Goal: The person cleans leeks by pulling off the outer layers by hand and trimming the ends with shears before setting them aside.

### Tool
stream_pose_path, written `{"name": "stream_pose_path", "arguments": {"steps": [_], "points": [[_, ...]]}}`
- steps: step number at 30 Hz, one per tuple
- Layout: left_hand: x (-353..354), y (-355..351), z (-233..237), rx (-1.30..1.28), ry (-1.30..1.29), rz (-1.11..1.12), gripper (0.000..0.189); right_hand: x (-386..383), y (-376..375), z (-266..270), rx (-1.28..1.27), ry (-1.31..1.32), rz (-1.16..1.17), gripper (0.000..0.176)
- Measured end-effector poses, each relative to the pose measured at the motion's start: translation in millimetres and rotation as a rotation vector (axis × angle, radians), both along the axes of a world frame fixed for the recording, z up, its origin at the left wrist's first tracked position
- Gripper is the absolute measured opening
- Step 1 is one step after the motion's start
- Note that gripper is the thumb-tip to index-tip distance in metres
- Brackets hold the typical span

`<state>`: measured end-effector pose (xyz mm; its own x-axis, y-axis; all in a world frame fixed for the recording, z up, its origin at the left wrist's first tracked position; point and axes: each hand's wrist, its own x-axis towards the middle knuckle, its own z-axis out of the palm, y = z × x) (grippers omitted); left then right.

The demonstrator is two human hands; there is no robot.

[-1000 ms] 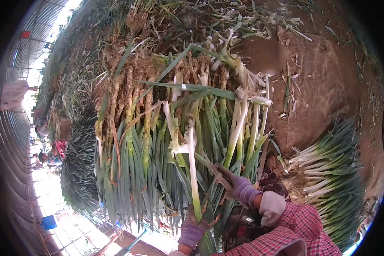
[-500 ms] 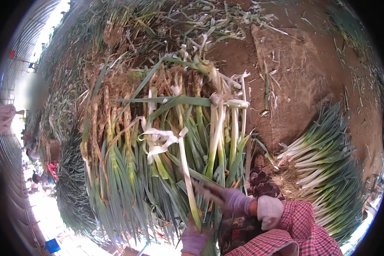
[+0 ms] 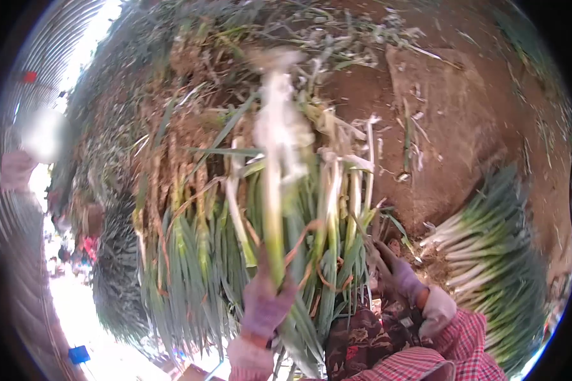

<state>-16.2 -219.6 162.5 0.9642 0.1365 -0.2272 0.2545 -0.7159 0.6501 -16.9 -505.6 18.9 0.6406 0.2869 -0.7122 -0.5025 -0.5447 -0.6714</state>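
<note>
My left hand (image 3: 268, 303), in a soiled purple glove, is closed around the green lower part of a green onion (image 3: 272, 222). The stalk stands upright in view, its white shank and root end blurred by motion, with loose pale skin (image 3: 292, 136) beside it. My right hand (image 3: 401, 274), gloved alike, is at the right edge of the onion pile, above my camouflage-covered leg. Thin brownish strips lie at its fingers; whether it grips them cannot be made out. Under both hands spreads a row of untrimmed green onions (image 3: 190, 254), roots pointing away from me.
At right lies a stack of cleaned green onions (image 3: 483, 260) with white shanks. A brown sheet (image 3: 445, 108) covers ground behind it. Leaf scraps (image 3: 337, 32) litter the far side. More onions (image 3: 117, 279) are heaped at left, with a blurred person (image 3: 19, 168) beyond.
My left hand has moved up and away from me with the green onion, which now stands more upright. My right hand has drawn back to the right, away from the stalk.
</note>
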Motion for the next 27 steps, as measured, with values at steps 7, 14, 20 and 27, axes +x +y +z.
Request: {"name": "stream_pose_path", "arguments": {"steps": [7,14,20,27], "points": [[-46.2,-14.1,-202.1,0.192,0.522,-0.113,0.077,-39.5,-11.0,47.1,0.255,0.013,-0.006,0.099],[-103.1,2.7,-199.8,0.356,0.359,0.082,0.065,-36.5,58.3,49.4,0.656,-0.070,0.527,0.096],[-103.5,179.5,-102.3,0.517,0.379,0.268,0.033,16.8,136.7,51.8,0.820,0.182,-0.154,0.095],[-30.4,335.2,-122.4,0.828,0.148,0.200,0.069,0.6,213.2,84.2,0.512,0.025,0.247,0.095]]}}
